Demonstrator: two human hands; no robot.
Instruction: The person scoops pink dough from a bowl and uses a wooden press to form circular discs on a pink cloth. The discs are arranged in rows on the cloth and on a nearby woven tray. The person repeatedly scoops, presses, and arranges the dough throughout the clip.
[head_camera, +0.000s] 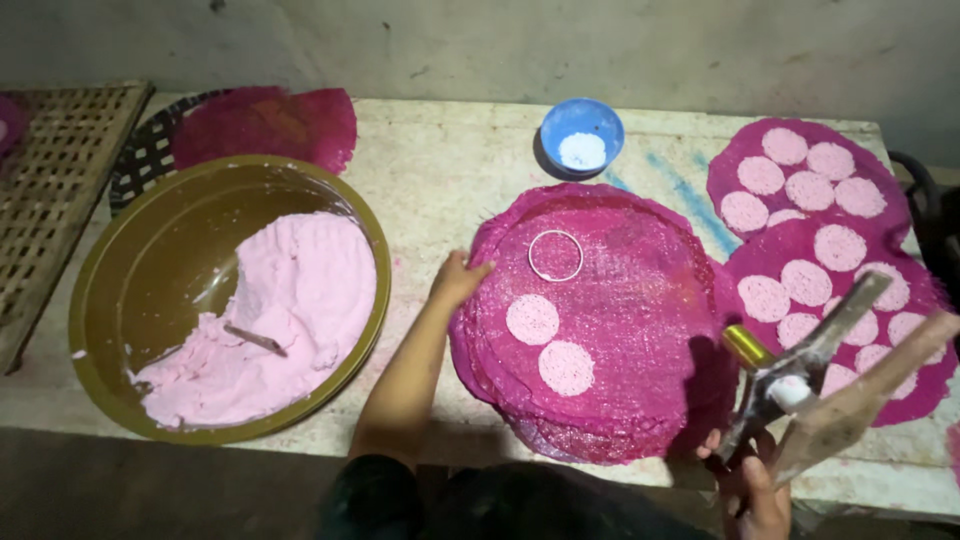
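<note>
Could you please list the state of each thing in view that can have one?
Large bowl: partly filled with pink dough.
Small blue bowl: holds white powder.
Metal ring: lying empty on magenta mat stack.
Right-side mats: covered with pink discs.
Left hand: touching the mat's edge.
Right hand: gripping metal tools.
</note>
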